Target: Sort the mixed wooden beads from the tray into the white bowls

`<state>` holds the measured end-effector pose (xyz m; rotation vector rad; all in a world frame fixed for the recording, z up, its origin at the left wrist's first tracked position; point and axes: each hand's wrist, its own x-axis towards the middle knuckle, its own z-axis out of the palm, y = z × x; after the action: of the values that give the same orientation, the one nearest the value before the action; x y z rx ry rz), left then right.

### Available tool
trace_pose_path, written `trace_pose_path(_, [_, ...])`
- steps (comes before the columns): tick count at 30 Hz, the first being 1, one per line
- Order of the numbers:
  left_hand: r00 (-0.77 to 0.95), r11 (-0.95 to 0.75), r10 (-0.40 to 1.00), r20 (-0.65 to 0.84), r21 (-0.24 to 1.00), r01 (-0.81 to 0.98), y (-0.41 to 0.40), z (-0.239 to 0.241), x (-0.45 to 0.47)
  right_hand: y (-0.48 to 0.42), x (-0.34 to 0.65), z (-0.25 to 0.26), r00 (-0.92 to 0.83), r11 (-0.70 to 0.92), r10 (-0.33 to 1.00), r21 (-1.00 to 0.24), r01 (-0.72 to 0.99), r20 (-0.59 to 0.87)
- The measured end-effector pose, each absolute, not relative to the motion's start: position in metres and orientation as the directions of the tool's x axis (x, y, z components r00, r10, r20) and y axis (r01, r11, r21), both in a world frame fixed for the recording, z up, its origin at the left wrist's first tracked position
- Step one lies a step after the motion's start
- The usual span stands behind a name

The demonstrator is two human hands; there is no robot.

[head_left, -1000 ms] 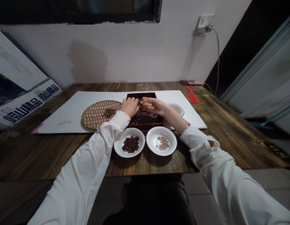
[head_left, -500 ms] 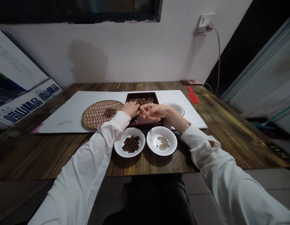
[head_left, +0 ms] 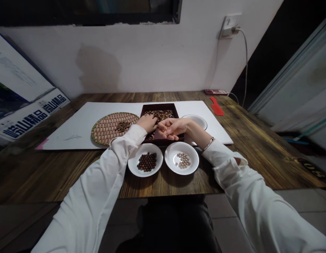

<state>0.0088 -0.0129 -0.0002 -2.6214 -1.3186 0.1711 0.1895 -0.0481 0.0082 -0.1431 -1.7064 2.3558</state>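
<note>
A dark red box [head_left: 163, 141] holds a mass of small brown and tan beads [head_left: 164, 114]. My left hand [head_left: 147, 123], back up, reaches over its left side with bent fingers among the beads; the fingertips are partly hidden. Palm up above the box's front right part, my right hand [head_left: 173, 128] has its fingers curled and the thumb near them. Whatever lies in it is too small to make out. Just in front of the box stand a white bowl [head_left: 131, 165] of dark brown beads [head_left: 147, 161] and another white bowl [head_left: 169, 168] with pale beads [head_left: 184, 160].
Left of the box, a round woven tray [head_left: 103, 128] carries a few olive-brown beads [head_left: 123, 126]. A third white dish [head_left: 199, 121] sits behind my right wrist. Under these lies a white board [head_left: 73, 123]. A red comb [head_left: 217, 107] and a plugged-in phone [head_left: 215, 92] are at the back right.
My right hand's fingers have curled further inward, and the hand has turned slightly. My left hand has barely shifted over the beads. The bowls and tray stay put.
</note>
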Motion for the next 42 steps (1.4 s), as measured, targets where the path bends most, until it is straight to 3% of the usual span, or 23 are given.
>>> trace_pose_path(27, [0.619,-0.601,0.785,-0.021,-0.263,0.754,-0.0141,0.0,0.0088,-0.0495,0.1882,0.0132,-0.978,-0.326,0.178,-0.944,0.048,-0.111])
trace_pose_path(37, [0.595,-0.581,0.803,-0.034,-0.267,0.769,-0.0132,0.0,0.0102,-0.0445,0.1882,0.0093,-0.999,-0.482,-0.019,-0.875,0.033,-0.028])
trace_pose_path(42, [0.595,-0.578,0.803,-0.03,-0.285,0.765,-0.0126,-0.0009,0.0104,-0.0459,0.1881,0.0104,-0.999,-0.485,-0.042,-0.873,0.046,-0.029])
